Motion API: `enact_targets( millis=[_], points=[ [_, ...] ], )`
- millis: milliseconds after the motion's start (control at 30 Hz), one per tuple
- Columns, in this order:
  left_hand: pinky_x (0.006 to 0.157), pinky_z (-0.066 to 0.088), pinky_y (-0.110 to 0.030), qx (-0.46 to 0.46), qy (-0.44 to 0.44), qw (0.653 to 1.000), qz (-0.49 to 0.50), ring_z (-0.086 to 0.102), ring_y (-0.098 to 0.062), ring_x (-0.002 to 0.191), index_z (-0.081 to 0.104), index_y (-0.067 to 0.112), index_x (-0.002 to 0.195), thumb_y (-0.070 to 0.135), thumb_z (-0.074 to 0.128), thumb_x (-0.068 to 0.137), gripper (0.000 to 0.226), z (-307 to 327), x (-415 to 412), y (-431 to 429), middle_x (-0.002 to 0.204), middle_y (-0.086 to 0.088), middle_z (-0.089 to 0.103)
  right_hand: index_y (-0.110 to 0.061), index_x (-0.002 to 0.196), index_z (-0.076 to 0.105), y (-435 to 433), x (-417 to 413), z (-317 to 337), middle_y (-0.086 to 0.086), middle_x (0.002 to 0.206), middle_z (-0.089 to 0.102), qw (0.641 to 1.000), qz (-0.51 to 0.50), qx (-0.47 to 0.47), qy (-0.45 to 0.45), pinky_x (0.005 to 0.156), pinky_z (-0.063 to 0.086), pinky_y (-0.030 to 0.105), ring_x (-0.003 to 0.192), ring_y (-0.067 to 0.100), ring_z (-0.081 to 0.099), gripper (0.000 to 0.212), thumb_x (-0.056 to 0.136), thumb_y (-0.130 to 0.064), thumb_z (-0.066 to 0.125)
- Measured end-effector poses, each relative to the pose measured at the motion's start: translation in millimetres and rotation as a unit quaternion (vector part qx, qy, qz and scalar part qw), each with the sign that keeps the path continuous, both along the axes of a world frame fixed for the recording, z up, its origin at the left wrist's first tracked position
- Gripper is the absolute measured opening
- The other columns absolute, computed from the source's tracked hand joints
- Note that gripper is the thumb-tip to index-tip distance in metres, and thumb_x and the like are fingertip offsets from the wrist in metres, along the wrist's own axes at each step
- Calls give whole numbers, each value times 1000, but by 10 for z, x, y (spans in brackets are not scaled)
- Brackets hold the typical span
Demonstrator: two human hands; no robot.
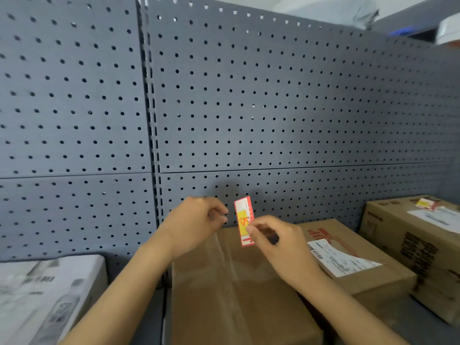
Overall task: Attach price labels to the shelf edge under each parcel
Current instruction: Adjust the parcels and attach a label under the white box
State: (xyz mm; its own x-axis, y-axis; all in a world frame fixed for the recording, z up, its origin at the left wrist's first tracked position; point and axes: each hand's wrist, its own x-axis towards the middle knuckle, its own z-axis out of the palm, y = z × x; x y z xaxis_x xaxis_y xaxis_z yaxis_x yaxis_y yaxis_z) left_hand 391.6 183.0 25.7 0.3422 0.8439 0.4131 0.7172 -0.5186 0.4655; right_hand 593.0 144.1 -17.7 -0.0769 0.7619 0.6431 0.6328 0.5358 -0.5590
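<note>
The right hand is pinching a red and yellow label upright above a brown box. The left hand is hovering beside it, fingers curled, seemingly empty. It looks ready for peeling, then pressing onto the shelf edge, which is out of view.

Both forearms are bare from the lower edge of the view up to the wrists, with no sleeves showing. The left hand and right hand wear no gloves, rings or watch.

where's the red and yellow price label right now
In the head view, the price label is upright at centre, pinched by the right hand above the middle cardboard box.
</note>
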Motion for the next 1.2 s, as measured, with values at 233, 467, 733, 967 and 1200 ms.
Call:
enact_targets(
  millis=[233, 467, 733, 967, 1200],
  points=[
    [76, 54, -35, 13, -5, 1000, -12, 61, -2, 80, 67, 30, 97, 29, 61, 87, 12, 10, -134, -588, 87, 15, 66, -27, 102, 57, -579, -176, 69, -6, 77, 73, 992, -14, -77, 100, 63, 49, 14, 70, 3, 65, 29, 81, -15, 73],
    [76, 54, -35, 39, -21, 998, 52, 62, -3, 78, 68, 29, 95, 23, 59, 84, 15, -15, -603, -1603, 84, 15, 67, -22, 91, 68, -1397, -550, 83, -2, 86, 73, 981, 67, -101, 151, 62, 54, 18, 73, 6, 68, 12, 88, -11, 63],
    [72, 50, -28, 6, 33, 990, 139, 59, -5, 76, 67, 31, 93, 17, 60, 82, 19, -363, -1362, -2821, 82, 16, 66, -15, 90, 68, -2243, -1396, -267, -5, 84, 71, 966, 133, -173, 138, 73, 56, 28, 77, 5, 66, 6, 88, -12, 63],
    [71, 49, -27, -30, 42, 979, 198, 58, -6, 83, 65, 33, 97, 19, 54, 85, 21, -547, -2110, -3310, 93, 14, 66, -23, 88, 69, -2433, -2135, -437, -9, 88, 71, 968, 144, -190, 82, 69, 49, 11, 77, -4, 63, 7, 87, -18, 65],
    [69, 44, -23, -45, 73, 978, 191, 57, -6, 91, 63, 34, 101, 23, 52, 87, 22, -779, -2763, -3311, 96, 18, 64, -21, 86, 70, -2456, -2722, -588, -10, 87, 71, 967, 139, -200, 80, 66, 46, 9, 77, -2, 63, 9, 86, -13, 66]
  ],
)
